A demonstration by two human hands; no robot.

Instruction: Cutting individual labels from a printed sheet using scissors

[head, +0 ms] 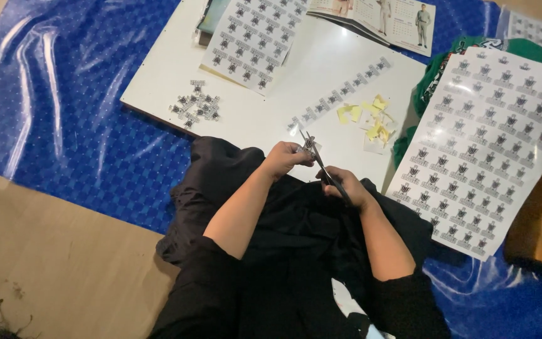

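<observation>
Blue dotted plastic sheeting [83, 125] is covering the floor, and a white board [321, 69] is lying on it, serving as the counter. The person is sitting low behind it, with black cloth [283, 251] bunched over the lap.

The left hand [281, 160] is pinching a small printed label [309, 145] between thumb and fingertips, holding it just above the near edge of the counter. The right hand [345, 187] is closing around the handles of a pair of scissors [324, 169], its grip wrapped tight on them; the blades are pointing up and away toward the label and appear to be meeting it, though whether they are parted cannot be told.

Just beyond the hands, a long strip of labels [340, 94] is lying diagonally across the counter. Beside it, to the right, yellow and clear paper scraps [374, 122] are lying scattered. Farther left, a small heap of cut labels [197, 107] is resting near the counter's edge. At the far side, a full sheet of labels [252, 41] is leaning over some other papers, and an open booklet with figures of people [384, 19] is lying next to it. To the right, a large label sheet [484, 144] is overlapping a green garment [472, 47].
</observation>
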